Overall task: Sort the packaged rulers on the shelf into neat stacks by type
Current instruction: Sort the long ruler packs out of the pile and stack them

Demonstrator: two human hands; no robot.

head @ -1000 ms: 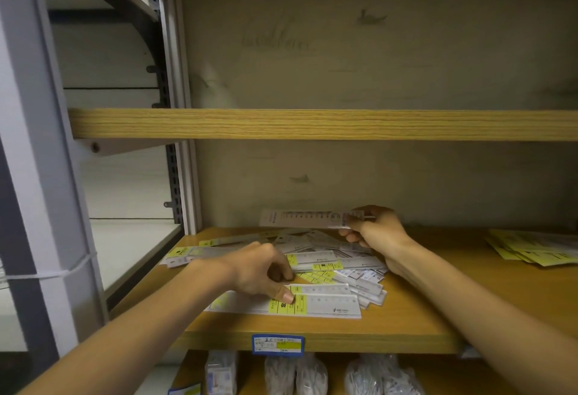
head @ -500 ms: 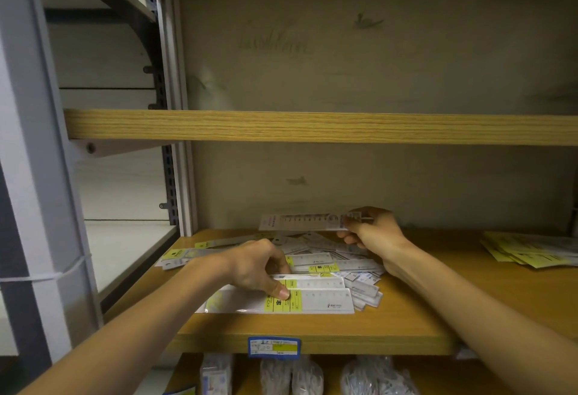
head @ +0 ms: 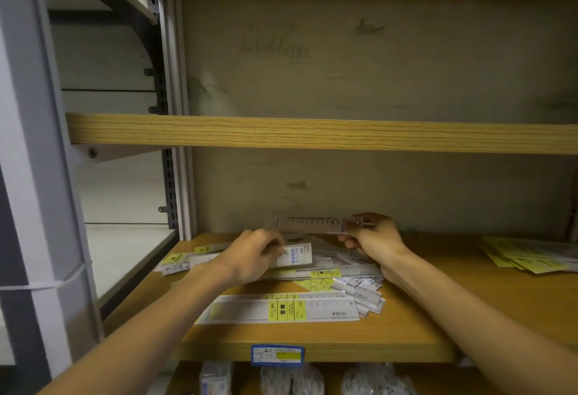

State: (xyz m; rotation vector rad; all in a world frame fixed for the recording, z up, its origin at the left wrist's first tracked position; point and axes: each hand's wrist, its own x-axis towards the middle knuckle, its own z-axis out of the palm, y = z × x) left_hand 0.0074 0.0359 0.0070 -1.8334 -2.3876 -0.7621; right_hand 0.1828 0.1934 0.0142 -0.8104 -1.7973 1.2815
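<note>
From the head camera, I am watching my left hand point(head: 250, 258) lifting a short packaged ruler point(head: 297, 255) off the loose heap point(head: 337, 272) in the middle of the shelf point(head: 406, 326); its fingers are curled round the packet's left end. A second ago that hand was pressing a fingertip on the long yellow-labelled ruler point(head: 281, 308) near the shelf's front edge, so it is now leaving that one squared up there and moving on to the next piece. My right hand point(head: 372, 235) is still pinching a long ruler point(head: 312, 224) by its right end, holding it level above the heap toward the back of the shelf, just as it was before.

I judge that the sorting is only beginning: one long ruler is lying apart at the front, the heap behind it is mixed, with short blue-printed packets spilling toward its right side. A separate pile of yellow packets point(head: 531, 258) is sitting at the shelf's right end. A blue price tag point(head: 277, 354) is fixed on the front lip.
</note>
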